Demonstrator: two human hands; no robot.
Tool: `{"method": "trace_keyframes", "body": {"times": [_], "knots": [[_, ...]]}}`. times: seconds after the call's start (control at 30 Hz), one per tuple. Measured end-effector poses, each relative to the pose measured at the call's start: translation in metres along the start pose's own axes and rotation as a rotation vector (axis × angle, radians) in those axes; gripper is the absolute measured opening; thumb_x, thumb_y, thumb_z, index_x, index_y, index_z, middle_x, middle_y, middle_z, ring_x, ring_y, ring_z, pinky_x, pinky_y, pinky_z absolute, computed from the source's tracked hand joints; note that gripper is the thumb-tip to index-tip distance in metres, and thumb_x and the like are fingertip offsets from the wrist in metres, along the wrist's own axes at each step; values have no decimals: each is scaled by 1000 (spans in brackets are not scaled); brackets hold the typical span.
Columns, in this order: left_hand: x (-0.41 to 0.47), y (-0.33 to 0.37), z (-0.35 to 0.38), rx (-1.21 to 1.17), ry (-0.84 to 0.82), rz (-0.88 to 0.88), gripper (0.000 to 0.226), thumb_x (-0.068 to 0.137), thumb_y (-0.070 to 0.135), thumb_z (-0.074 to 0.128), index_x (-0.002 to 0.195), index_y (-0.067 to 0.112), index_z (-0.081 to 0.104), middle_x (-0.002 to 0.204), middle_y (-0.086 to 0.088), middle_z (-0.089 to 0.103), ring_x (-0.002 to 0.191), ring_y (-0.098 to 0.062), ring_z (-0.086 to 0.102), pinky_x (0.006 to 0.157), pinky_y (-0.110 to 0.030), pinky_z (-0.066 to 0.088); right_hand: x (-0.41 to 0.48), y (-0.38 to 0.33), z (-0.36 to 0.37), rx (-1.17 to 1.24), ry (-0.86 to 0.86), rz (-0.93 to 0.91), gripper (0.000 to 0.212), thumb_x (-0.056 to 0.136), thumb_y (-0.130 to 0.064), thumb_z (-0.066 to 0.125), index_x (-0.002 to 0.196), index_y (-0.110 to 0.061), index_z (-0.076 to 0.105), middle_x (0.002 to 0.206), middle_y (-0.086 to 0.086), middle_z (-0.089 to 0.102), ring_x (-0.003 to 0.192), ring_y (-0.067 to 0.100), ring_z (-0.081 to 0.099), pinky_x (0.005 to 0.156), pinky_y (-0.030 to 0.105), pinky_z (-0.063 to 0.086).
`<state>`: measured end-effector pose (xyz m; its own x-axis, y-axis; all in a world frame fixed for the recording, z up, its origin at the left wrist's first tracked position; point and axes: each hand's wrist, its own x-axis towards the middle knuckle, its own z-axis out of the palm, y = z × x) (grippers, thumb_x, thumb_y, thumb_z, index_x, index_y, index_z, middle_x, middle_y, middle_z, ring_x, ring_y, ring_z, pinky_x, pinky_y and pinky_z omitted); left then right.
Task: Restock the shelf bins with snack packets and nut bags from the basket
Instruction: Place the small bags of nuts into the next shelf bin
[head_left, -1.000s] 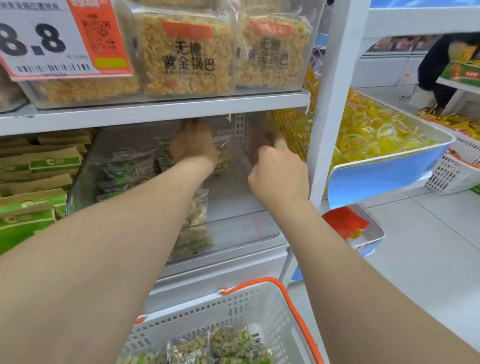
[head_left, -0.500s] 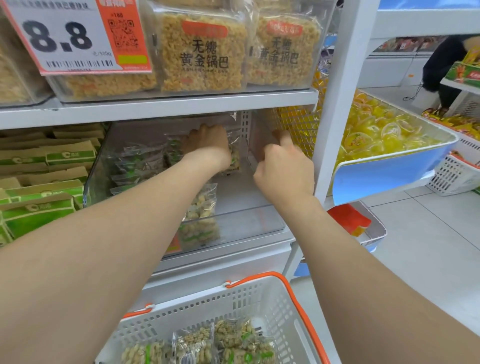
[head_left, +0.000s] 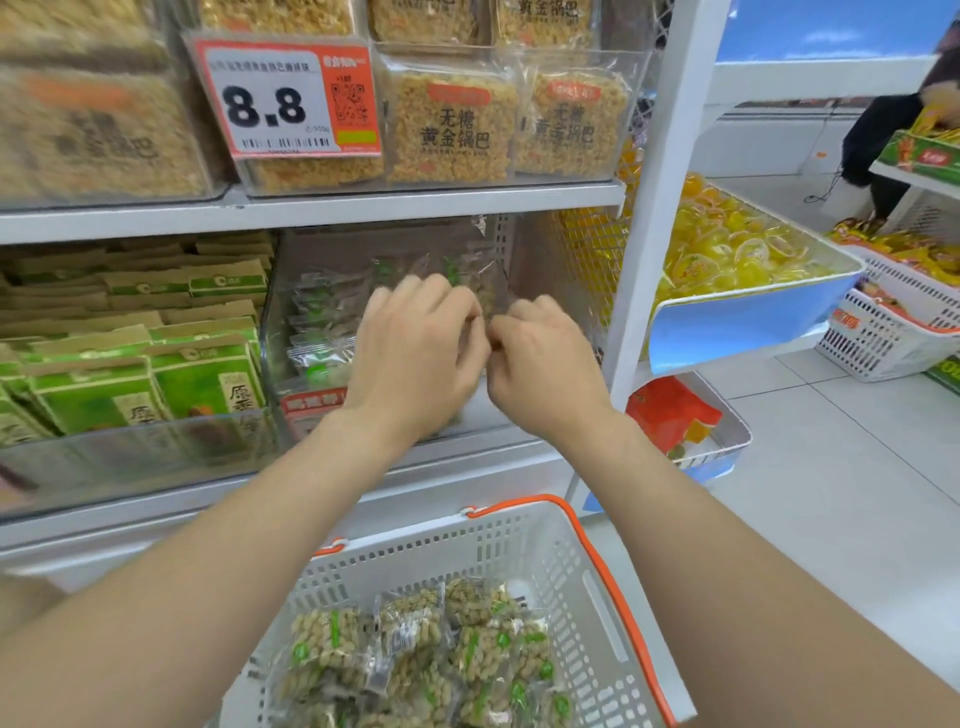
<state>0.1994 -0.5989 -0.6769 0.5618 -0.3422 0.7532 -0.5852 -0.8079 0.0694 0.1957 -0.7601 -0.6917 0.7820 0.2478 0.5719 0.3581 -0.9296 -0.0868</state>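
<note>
A white basket with an orange rim (head_left: 587, 545) sits low in front of me, holding several clear nut bags (head_left: 441, 649) with green labels. Above it on the middle shelf stands a clear bin (head_left: 545, 270) with more nut bags (head_left: 322, 317) stacked at its left and back. My left hand (head_left: 421, 353) and my right hand (head_left: 540, 364) hover side by side at the bin's front opening. Their fingers are loosely curled and the fingertips nearly touch. I see nothing held in either hand.
Green and brown packets (head_left: 156, 374) fill the bin to the left. Rice cracker packs (head_left: 452, 124) and an 8.8 price tag (head_left: 280, 104) sit on the shelf above. A white upright (head_left: 660, 208) stands right of the bin, beside a blue tray (head_left: 748, 322) of yellow jelly cups. A person (head_left: 878, 135) stands far right.
Both hands have drawn back from deep inside the bin to its front and come close together. The view has tilted down, showing more of the basket.
</note>
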Motion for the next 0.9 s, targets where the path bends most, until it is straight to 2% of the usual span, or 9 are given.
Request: {"method": "trace_keyframes", "body": {"times": [0.13, 0.27, 0.4, 0.47, 0.57, 0.63, 0.7, 0.8, 0.9], "knots": [[-64, 3, -22, -64, -27, 63, 21, 94, 24, 59, 74, 16, 58, 69, 0, 55, 65, -26, 53, 57, -39, 37, -33, -33, -7, 100, -252, 35, 23, 83, -23, 43, 78, -16, 64, 77, 8, 64, 78, 35, 57, 64, 45, 51], [-124, -13, -22, -47, -318, -9, 38, 92, 37, 49, 57, 22, 47, 50, 5, 49, 45, -23, 50, 40, -28, 33, -67, -66, -8, 97, -468, 44, 23, 87, -17, 50, 93, -21, 72, 88, 7, 71, 86, 34, 64, 70, 41, 53], [-165, -27, -13, 36, -824, -43, 37, 95, 40, 47, 65, 20, 56, 61, 2, 58, 58, -27, 56, 52, -34, 47, -104, -92, 2, 70, -603, 42, 23, 90, -17, 53, 102, -19, 73, 97, 8, 73, 94, 33, 65, 77, 38, 51], [-184, -31, -7, 71, -985, -102, 30, 94, 35, 49, 72, 19, 61, 71, -2, 62, 67, -28, 60, 57, -34, 45, -118, -106, 11, 59, -678, 12, 24, 93, -18, 54, 109, -20, 72, 104, 7, 72, 101, 31, 63, 85, 38, 48], [-218, -42, 6, 114, -1156, -221, 28, 98, 27, 47, 71, 20, 49, 80, -5, 57, 76, -30, 58, 65, -36, 48, -121, -121, 24, 56, -761, -54, 27, 95, -20, 54, 117, -21, 70, 112, 8, 70, 108, 32, 62, 92, 40, 44], [-240, -54, 15, 145, -1294, -288, 22, 102, 22, 45, 81, 20, 50, 93, -6, 60, 85, -29, 60, 75, -41, 52, -115, -125, 33, 78, -790, -69, 29, 96, -20, 52, 119, -21, 69, 114, 8, 70, 108, 33, 62, 93, 41, 44], [-262, -67, 27, 169, -1410, -322, 20, 100, 8, 45, 108, 20, 59, 108, -5, 63, 92, -26, 61, 81, -41, 55, -107, -126, 42, 88, -825, -83, 29, 96, -18, 51, 119, -21, 68, 113, 8, 70, 107, 33, 62, 89, 40, 43], [-291, -89, 44, 140, -1546, -382, 47, 97, 2, 49, 140, 19, 48, 116, -5, 55, 101, -29, 61, 88, -43, 54, -95, -128, 55, 83, -873, -111, 28, 95, -13, 49, 116, -18, 68, 110, 8, 69, 103, 34, 62, 80, 38, 39], [-310, -101, 60, 41, -1624, -487, 77, 95, 6, 62, 160, 20, 23, 143, -10, 44, 114, -33, 58, 94, -47, 53, -84, -130, 63, 109, -892, -122, 27, 94, -12, 50, 114, -17, 67, 110, 9, 67, 100, 34, 63, 81, 39, 51]]}}
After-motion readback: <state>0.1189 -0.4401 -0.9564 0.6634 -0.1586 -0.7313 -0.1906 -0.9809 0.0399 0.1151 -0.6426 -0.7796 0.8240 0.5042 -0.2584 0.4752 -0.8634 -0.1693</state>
